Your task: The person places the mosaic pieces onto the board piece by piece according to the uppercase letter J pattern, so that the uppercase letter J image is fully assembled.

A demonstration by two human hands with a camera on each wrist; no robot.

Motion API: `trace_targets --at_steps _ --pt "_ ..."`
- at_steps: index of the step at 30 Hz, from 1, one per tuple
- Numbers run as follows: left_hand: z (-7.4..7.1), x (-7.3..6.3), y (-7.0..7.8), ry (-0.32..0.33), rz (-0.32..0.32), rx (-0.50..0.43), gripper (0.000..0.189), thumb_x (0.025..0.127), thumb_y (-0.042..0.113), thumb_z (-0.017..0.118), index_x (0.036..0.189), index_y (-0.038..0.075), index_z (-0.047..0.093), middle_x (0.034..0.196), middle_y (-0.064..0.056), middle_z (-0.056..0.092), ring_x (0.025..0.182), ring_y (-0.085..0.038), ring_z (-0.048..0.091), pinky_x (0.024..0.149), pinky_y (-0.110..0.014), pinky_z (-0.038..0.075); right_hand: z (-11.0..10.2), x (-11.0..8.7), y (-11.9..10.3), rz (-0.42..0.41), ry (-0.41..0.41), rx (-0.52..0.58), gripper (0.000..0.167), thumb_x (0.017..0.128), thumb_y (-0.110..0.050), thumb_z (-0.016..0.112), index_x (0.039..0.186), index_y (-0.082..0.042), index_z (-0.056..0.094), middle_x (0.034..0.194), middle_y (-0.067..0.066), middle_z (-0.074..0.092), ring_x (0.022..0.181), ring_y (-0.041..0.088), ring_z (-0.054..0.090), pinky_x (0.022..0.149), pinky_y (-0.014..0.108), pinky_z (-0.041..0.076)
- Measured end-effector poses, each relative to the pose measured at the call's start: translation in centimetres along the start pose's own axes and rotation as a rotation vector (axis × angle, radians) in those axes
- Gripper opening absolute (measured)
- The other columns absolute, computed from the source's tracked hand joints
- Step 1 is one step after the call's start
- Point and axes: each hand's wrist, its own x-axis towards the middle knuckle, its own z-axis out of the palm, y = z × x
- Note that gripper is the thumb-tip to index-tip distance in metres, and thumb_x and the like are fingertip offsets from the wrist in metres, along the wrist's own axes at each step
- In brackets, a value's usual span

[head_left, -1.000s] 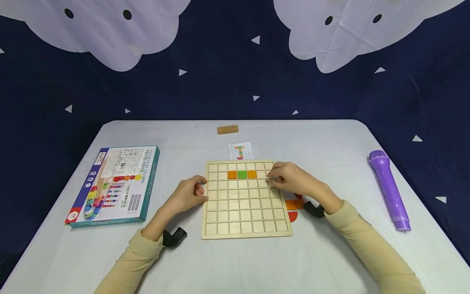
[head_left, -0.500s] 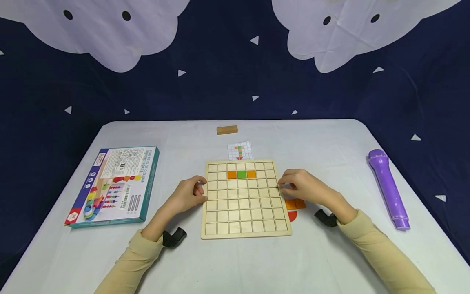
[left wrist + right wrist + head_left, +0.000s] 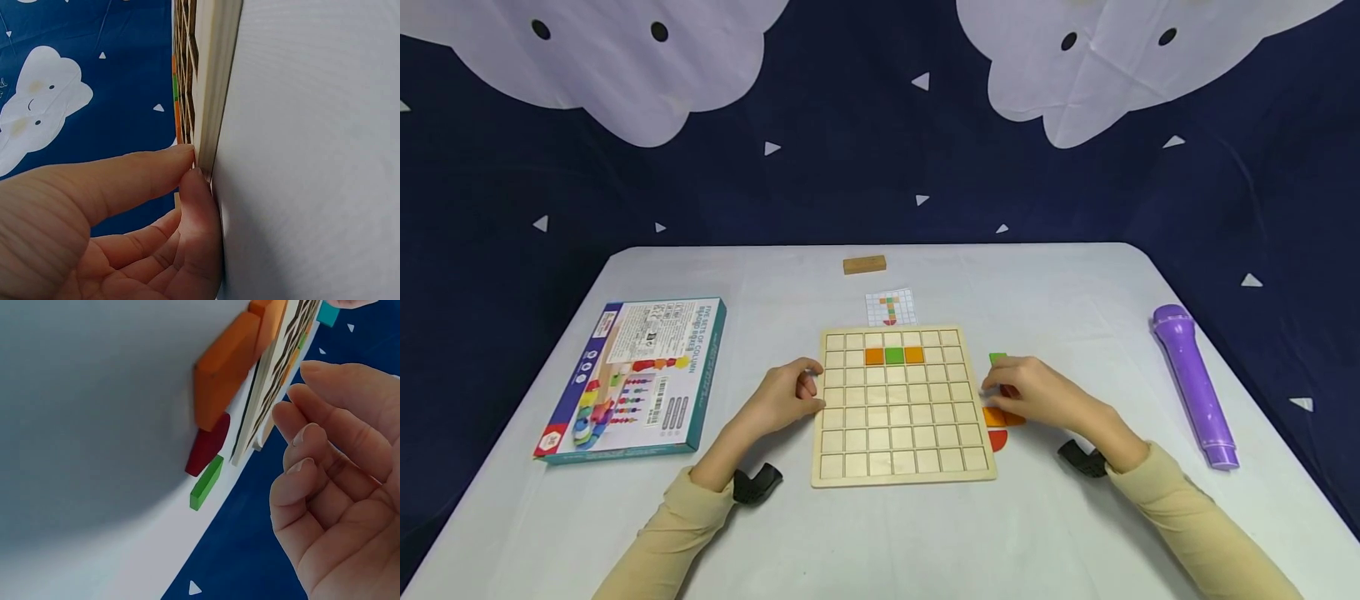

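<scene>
A square wooden grid board (image 3: 901,481) lies mid-table, bearing an orange tile (image 3: 874,357), a green tile (image 3: 894,356) and another orange tile (image 3: 913,356) in one row near its far side. The thumb and index fingertips of my left hand (image 3: 781,395) touch the board's left edge, spaced apart along it. Just right of the board, my right hand (image 3: 1033,390) hovers above loose pieces, its fingers loosely bent with nothing in them. Around it are a green piece (image 3: 206,483), a dark red piece (image 3: 209,447), orange squares (image 3: 994,417) and a red half-circle (image 3: 997,440).
Beyond the board lie a pattern card (image 3: 891,308) and a small wooden block (image 3: 864,265). A toy box (image 3: 632,379) rests at the left, a purple flashlight (image 3: 1195,387) at the right. A dark blue cloth with clouds hangs behind the table.
My right hand has drawn back from above the board's right side to the loose pieces, and a green piece now shows beside it. My left hand stays at the board's edge.
</scene>
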Motion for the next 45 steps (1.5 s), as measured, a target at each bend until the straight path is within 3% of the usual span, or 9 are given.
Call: trace_targets --at_steps 24,36,45 --pt "0.0 0.0 -0.1 0.003 -0.014 0.001 0.043 0.077 0.003 0.071 0.116 -0.003 0.055 0.079 -0.007 0.057 0.066 -0.012 0.049 0.059 -0.022 0.039 0.8 -1.2 0.2 -0.037 -0.064 0.016 0.010 0.077 -0.009 0.072 0.086 -0.012 0.071 0.082 -0.006 0.062 0.073 0.004 0.050 0.065 0.019 0.044" --pt "0.0 -0.1 0.0 0.001 0.001 -0.003 0.043 0.077 0.003 0.070 0.116 -0.004 0.055 0.079 -0.007 0.058 0.066 -0.012 0.049 0.059 -0.021 0.039 0.9 -1.4 0.1 -0.063 -0.050 -0.005 0.014 0.074 -0.010 0.074 0.088 -0.012 0.071 0.082 -0.006 0.059 0.071 0.004 0.047 0.062 0.015 0.040" --pt "0.0 0.0 0.0 -0.004 -0.001 -0.001 0.042 0.077 0.003 0.070 0.116 -0.004 0.055 0.079 -0.007 0.058 0.066 -0.012 0.049 0.060 -0.022 0.039 0.9 -1.2 0.3 -0.029 -0.053 -0.042 0.014 0.074 -0.008 0.073 0.088 -0.010 0.071 0.080 -0.006 0.058 0.069 0.003 0.044 0.060 0.015 0.038"
